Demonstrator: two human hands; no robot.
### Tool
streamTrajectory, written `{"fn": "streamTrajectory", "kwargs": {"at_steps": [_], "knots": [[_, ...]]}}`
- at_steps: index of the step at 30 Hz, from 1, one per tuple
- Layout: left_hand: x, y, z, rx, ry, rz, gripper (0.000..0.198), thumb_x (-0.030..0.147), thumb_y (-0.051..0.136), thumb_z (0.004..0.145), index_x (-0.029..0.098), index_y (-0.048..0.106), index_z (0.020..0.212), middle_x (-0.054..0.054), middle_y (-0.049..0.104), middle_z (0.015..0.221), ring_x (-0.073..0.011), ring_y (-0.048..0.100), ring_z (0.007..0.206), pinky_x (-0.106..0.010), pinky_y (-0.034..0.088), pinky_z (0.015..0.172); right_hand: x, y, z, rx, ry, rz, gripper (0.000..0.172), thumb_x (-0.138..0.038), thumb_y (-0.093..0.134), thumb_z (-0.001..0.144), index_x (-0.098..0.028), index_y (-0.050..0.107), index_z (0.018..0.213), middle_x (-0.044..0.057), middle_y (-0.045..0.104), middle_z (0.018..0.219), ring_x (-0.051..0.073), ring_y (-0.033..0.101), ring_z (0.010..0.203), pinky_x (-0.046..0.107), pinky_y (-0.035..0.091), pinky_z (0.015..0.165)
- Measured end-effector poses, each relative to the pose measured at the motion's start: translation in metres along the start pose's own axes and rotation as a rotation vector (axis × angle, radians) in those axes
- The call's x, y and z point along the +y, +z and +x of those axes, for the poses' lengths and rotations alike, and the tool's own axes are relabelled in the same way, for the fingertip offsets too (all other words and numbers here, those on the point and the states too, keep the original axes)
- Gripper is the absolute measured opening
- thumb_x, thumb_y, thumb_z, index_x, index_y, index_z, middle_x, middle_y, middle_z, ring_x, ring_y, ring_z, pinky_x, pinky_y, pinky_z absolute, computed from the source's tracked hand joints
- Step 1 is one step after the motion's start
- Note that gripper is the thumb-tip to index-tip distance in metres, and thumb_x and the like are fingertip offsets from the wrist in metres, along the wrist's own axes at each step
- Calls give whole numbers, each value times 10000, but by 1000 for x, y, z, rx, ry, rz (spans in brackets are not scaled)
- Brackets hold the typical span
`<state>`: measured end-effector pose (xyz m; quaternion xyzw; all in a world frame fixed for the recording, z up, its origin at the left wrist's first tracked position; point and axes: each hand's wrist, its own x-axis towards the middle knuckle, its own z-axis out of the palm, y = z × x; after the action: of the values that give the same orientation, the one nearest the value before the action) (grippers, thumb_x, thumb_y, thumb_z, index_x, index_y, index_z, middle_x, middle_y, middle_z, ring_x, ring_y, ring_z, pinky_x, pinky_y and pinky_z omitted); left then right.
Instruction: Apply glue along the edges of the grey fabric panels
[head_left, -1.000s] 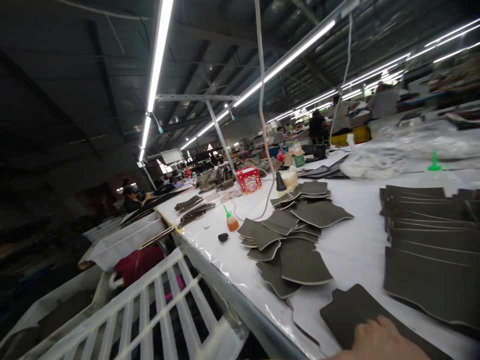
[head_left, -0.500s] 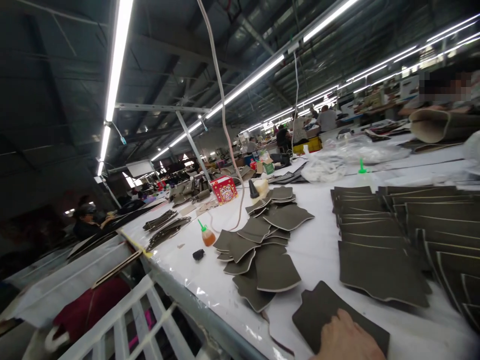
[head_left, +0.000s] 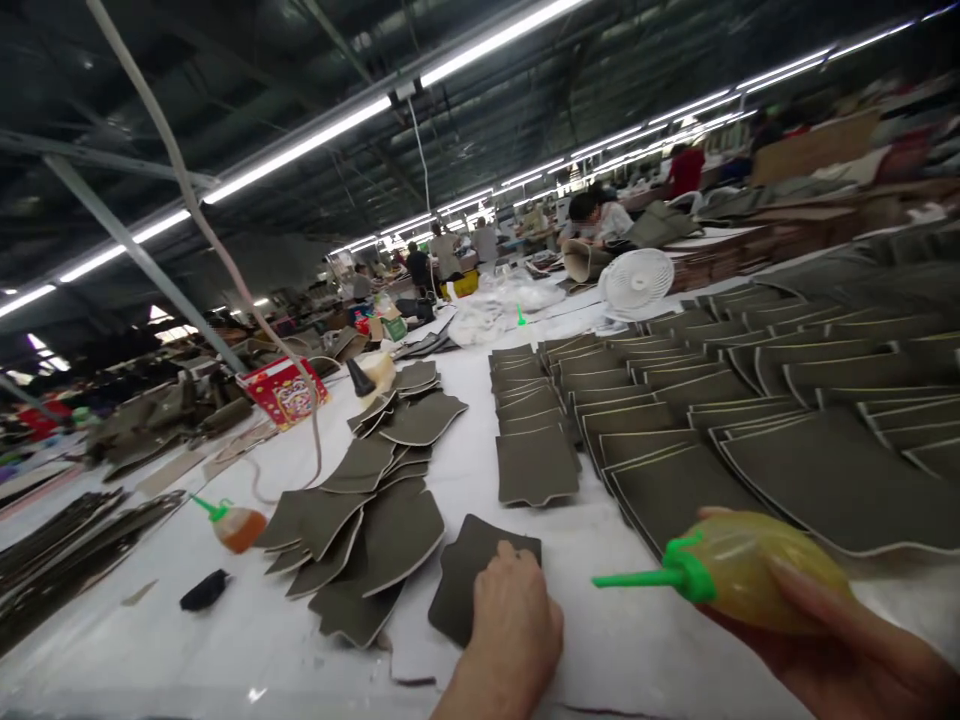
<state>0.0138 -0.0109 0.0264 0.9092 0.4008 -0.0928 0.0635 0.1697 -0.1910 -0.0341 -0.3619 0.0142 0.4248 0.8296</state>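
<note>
In the head view, my right hand (head_left: 847, 650) is wrapped round a squeeze glue bottle (head_left: 780, 575) holding yellowish liquid, its green nozzle pointing left above the table. My left hand (head_left: 514, 610) rests with bent, closed fingers on the right part of a dark olive cut leather-like piece (head_left: 457, 575); the fingertips are partly hidden. Left of that lies a loose, overlapping pile of similar pieces (head_left: 405, 530). Rows of overlapping pieces (head_left: 675, 470) with pale edges spread across the right side.
A second squeeze bottle (head_left: 238, 528) with orange liquid lies near a small black object (head_left: 204, 590) at left. Farther back are a red patterned box (head_left: 289, 390), a hanging cable (head_left: 202, 220), plastic bags (head_left: 487, 310) and a white fan (head_left: 637, 280). People work in the background.
The view has swung right, so the table's left edge and crate are out of sight. My right hand has come into view holding the glue bottle. My left hand stays on the dark piece.
</note>
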Motion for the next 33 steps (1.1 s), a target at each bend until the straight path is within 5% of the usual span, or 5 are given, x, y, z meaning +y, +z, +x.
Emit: {"fn": "streamTrajectory", "kwargs": {"at_steps": [3, 8, 14, 20, 33], "knots": [[-5, 1, 0, -2, 16, 26, 296, 144, 463, 804, 116, 655, 1027, -160, 641, 1091, -306, 664, 972, -396, 519, 818, -2, 14, -1, 75, -44, -50, 605, -340, 878, 576, -288, 695, 1150, 44, 641, 1294, 367, 616, 1144, 354, 639, 801], [-19, -3, 1, 23, 84, -10, 293, 125, 394, 801, 174, 668, 891, -106, 692, 991, -294, 683, 917, -391, 506, 795, -5, 18, -1, -30, -95, -254, 661, -436, 843, 653, -283, 600, 1248, 70, 676, 1226, 319, 617, 1152, 300, 597, 857], [-31, -1, 6, 47, 162, -129, 338, 146, 415, 781, 202, 664, 1002, -78, 732, 993, -283, 681, 975, -353, 493, 821, -1, 36, 1, -141, -530, -813, 634, -492, 780, 723, -280, 515, 1258, 42, 687, 1010, 222, 681, 834, 223, 588, 701], [-38, 1, 8, 23, 202, -208, 383, 167, 375, 859, 256, 676, 1078, -38, 745, 1062, -236, 677, 1043, -293, 492, 867, 11, 48, 17, -240, -854, -1195, 523, -470, 722, 805, -305, 501, 1249, 34, 585, 1206, 222, 629, 1018, 273, 537, 893], [-43, 6, 12, 21, 246, -288, 528, 159, 383, 837, 250, 596, 1311, -63, 710, 1186, -301, 661, 1094, -415, 508, 929, 12, 68, 22, -594, -1004, -1460, 452, -222, 610, 897, -296, 402, 1292, 39, 537, 1147, 158, 589, 1016, 210, 500, 875]]}}
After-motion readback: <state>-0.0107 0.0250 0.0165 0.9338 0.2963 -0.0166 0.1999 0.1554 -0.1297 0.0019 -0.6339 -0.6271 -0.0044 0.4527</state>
